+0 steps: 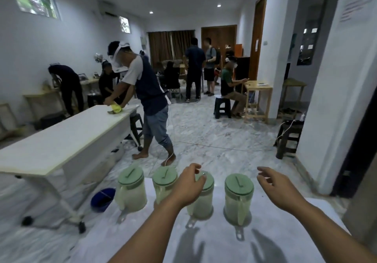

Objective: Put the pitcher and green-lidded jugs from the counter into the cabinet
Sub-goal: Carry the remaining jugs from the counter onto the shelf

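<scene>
A white counter [275,240] is filling the bottom of the view, and four jugs are standing upright on it in a row along its far edge, apart from one another. Each is translucent, with a pale green lid and a handle turned toward the camera. Whether anything is inside them is hard to tell; their walls are showing only a cloudy, pale green tint.

The leftmost jug [130,191] is sitting at the counter's left corner. The second jug [163,183] is standing just beside it, its lower part hidden behind the left forearm. The third jug [202,199] is sitting under the left hand [188,187], which is reaching over its lid with fingers loosely curled; they are lying right at the lid, but whether they are gripping it cannot be told. The fourth jug [238,197] is standing free at the right end of the row.

The right hand [275,189] is hovering just right of the fourth jug, spread wide, fingers relaxed, holding nothing and touching nothing.

Beyond the counter, a long white table [61,140] is stretching away on the left, and a person [146,93] is bending over its far end, pressing a yellow cloth [115,108] to the top. A blue bucket [102,199] is sitting on the marble floor below the leftmost jug; what it holds is not visible. Other people are standing and sitting farther back in the room.
</scene>
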